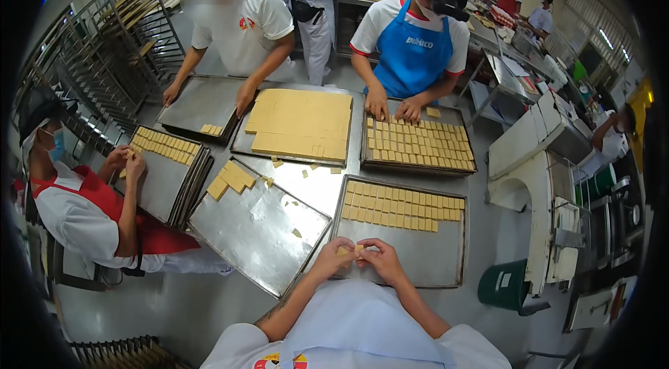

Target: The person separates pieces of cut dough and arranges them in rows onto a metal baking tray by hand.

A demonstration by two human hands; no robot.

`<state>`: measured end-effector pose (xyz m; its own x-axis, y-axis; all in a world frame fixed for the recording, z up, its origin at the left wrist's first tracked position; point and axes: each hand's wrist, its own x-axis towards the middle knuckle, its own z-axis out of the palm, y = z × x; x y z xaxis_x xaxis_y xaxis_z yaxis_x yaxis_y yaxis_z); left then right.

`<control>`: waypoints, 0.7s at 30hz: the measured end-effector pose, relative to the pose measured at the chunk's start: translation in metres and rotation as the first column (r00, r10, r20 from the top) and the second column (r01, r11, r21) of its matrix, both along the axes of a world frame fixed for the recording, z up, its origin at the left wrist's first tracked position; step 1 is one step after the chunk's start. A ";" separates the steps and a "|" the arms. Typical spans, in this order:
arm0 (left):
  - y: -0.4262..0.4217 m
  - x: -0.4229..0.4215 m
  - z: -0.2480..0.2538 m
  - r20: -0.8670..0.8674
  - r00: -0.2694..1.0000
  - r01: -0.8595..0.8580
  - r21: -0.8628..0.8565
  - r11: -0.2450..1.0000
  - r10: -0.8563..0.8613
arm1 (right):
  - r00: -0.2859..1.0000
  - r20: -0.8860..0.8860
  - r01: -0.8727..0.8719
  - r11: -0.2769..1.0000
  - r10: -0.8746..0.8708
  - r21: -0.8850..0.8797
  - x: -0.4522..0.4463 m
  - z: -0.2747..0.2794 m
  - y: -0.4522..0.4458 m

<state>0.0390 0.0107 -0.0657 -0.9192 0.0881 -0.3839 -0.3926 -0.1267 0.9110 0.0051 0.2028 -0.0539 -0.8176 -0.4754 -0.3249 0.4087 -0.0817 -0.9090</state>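
My left hand (337, 256) and my right hand (380, 259) meet over the near edge of a metal tray (446, 250). Between their fingertips is a small yellow dough piece (359, 248), which both hands pinch. Rows of small rectangular dough pieces (390, 206) fill the upper part of this tray. To the left lies a tilted tray (261, 243) with a few larger dough strips (231, 179) at its top corner and some scraps.
A large scored dough slab (300, 121) lies on a tray at the back. Co-workers stand left, behind and back right, with their hands at trays (418, 165). A green bin (503, 285) and a white machine (529, 160) are on the right.
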 end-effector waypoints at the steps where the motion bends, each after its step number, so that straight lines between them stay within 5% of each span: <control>1: 0.000 0.000 -0.001 -0.009 1.000 -0.002 -0.001 1.000 0.002 | 1.000 0.002 -0.001 1.000 0.001 0.000 0.000 -0.001 0.001; 6: 0.004 -0.005 0.009 -0.022 0.999 0.023 -0.109 0.994 -0.025 | 1.000 -0.008 0.005 1.000 -0.005 0.016 0.000 0.006 0.005; 13: 0.009 -0.006 0.006 0.001 0.999 0.036 0.140 0.989 -0.037 | 0.999 0.014 0.038 0.999 -0.038 -0.012 0.000 0.004 0.011; 16: 0.011 -0.010 0.006 0.000 0.999 0.051 -0.010 0.999 -0.051 | 0.999 -0.007 0.035 0.999 -0.035 0.010 0.002 0.000 0.013; 21: 0.012 -0.013 -0.012 -0.062 0.996 0.066 -0.011 0.998 -0.066 | 0.996 -0.045 0.071 0.997 -0.071 0.005 0.002 0.005 0.012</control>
